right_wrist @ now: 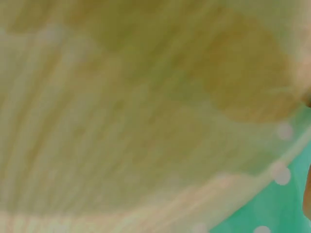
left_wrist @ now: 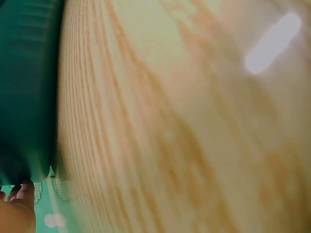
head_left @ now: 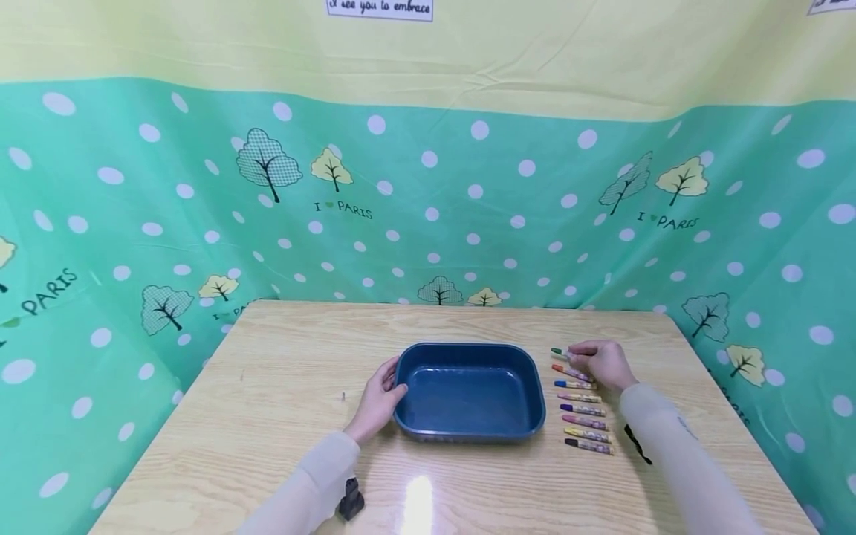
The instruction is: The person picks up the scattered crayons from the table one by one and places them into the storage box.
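Note:
A dark blue rectangular box (head_left: 468, 435), its top uncovered, sits mid-table. My left hand (head_left: 376, 401) grips its left wall, thumb over the rim and fingers outside. In the left wrist view, the fingers (left_wrist: 22, 199) touch the box's dark side (left_wrist: 26, 87). To the right of the box, my right hand (head_left: 604, 362) pinches a green-tipped crayon (head_left: 559, 353) at the far end of a column of crayons. Nearest below it lies an orange-red crayon (head_left: 568, 371), partly under the hand. The right wrist view shows mostly blurred table and only a sliver of hand.
Below the hand lie more crayons in a column: blue (head_left: 574, 385), purple (head_left: 582, 409), yellow (head_left: 587, 434), black (head_left: 588, 446) and pink ones. The wooden table (head_left: 267, 416) ends at a green dotted curtain (head_left: 455, 223) behind and at both sides.

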`<state>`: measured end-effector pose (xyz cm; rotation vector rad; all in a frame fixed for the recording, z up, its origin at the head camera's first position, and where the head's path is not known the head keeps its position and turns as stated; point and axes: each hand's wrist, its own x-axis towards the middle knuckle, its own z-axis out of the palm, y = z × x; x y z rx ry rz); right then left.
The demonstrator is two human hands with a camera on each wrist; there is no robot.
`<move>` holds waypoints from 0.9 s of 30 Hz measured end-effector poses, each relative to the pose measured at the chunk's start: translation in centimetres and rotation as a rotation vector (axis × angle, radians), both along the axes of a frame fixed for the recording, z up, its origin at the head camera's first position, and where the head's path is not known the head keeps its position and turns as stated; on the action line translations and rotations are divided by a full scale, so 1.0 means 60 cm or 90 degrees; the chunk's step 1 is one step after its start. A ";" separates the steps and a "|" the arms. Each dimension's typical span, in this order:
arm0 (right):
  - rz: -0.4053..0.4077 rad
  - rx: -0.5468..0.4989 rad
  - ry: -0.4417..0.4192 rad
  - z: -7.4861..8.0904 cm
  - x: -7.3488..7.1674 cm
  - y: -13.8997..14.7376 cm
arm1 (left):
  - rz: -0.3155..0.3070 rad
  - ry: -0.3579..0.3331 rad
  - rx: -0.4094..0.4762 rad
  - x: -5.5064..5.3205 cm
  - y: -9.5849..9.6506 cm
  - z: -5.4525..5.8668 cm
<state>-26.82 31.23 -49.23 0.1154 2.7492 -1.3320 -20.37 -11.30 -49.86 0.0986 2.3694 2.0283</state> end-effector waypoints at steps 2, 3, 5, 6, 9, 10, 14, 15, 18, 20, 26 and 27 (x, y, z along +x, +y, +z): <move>0.006 0.004 0.010 0.010 0.001 0.000 | -0.002 -0.003 0.000 -0.001 0.000 0.001; 0.011 0.007 0.018 0.015 0.002 0.000 | -0.002 -0.004 -0.002 -0.001 0.001 0.002; 0.022 0.016 0.037 0.026 0.003 -0.003 | -0.002 -0.008 -0.003 -0.003 0.001 0.003; 0.028 0.021 0.048 0.031 0.005 -0.004 | -0.001 -0.008 -0.006 -0.004 0.001 0.002; 0.037 0.015 0.069 0.045 0.009 -0.012 | 0.000 -0.005 -0.016 -0.004 0.001 0.000; 0.039 0.014 0.074 0.049 0.010 -0.016 | 0.001 -0.005 -0.017 -0.004 0.000 -0.001; 0.034 -0.004 0.081 0.069 0.018 -0.038 | 0.005 -0.005 -0.020 -0.003 -0.001 -0.002; 0.032 -0.008 0.082 0.077 0.020 -0.044 | 0.006 -0.007 -0.019 -0.002 -0.001 -0.002; 0.043 -0.017 0.082 0.098 0.030 -0.066 | 0.007 -0.011 -0.013 -0.001 -0.001 0.000; 0.053 -0.017 0.085 0.109 0.036 -0.081 | 0.004 -0.009 -0.011 0.000 -0.002 0.002; 0.091 -0.011 0.099 0.116 0.048 -0.124 | 0.002 -0.010 -0.006 0.001 0.000 0.002; 0.095 -0.014 0.098 0.116 0.050 -0.131 | 0.004 -0.013 -0.007 0.000 0.001 0.001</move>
